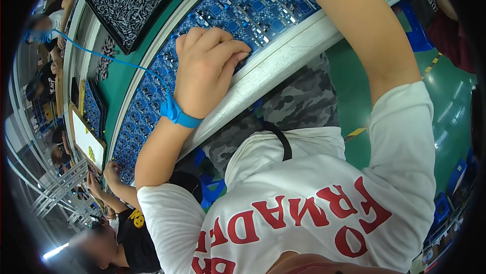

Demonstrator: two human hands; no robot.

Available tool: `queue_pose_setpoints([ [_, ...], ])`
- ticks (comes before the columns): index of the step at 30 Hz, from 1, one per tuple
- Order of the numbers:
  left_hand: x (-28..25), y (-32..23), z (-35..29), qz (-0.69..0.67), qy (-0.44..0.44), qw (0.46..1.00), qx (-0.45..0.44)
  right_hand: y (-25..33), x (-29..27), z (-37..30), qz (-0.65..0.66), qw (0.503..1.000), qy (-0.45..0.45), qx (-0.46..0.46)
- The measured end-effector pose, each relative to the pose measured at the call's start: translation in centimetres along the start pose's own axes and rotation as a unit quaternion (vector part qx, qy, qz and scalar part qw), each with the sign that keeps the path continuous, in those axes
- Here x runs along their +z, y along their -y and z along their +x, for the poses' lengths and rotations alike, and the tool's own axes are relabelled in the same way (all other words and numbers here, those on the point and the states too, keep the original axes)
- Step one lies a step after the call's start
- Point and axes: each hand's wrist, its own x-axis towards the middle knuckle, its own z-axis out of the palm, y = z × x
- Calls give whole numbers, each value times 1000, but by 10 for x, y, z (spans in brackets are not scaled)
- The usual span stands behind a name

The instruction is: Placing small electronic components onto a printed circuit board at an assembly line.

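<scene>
My left hand (207,64) is over a row of blue circuit boards (248,8), close to the pale rail on my side. Its thumb and fingertips are pressed together at the boards' near edge, and whatever they may hold is too small to make out. A blue wrist strap (174,113) with a thin blue cord circles that wrist. From the right, my right forearm (354,15) reaches across the rail and leaves the picture at the top, so the hand itself is out of sight. Small parts, some shiny metal and some blue, stand on the boards.
Beyond the boards, a black tray (132,8) full of small dark cylindrical parts sits on the green bench (121,79), with loose parts (106,57) beside it. Stacked boards (92,107) and a white panel (87,140) lie farther left. A co-worker's hands (104,178) are near the line.
</scene>
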Motion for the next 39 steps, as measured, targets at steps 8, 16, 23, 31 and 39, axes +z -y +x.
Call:
queue_pose_setpoints([
  [8, 1, -8, -1, 62, -17, 998, 13, 1, -9, -6, 78, 996, -17, 39],
  [16, -27, 10, 31, 88, 20, 994, 55, 23, -44, -27, 63, 994, -55, 67],
  [23, -58, 180, 14, 170, -148, 960, -169, 27, -57, -76, -9, 987, 96, -127],
  [31, -51, 165, 24, 249, -129, 941, -190, 17, -49, -88, -144, 960, 157, -184],
  [39, -47, 152, 23, 155, -215, 952, -151, 23, -45, -87, -161, 954, 171, -183],
])
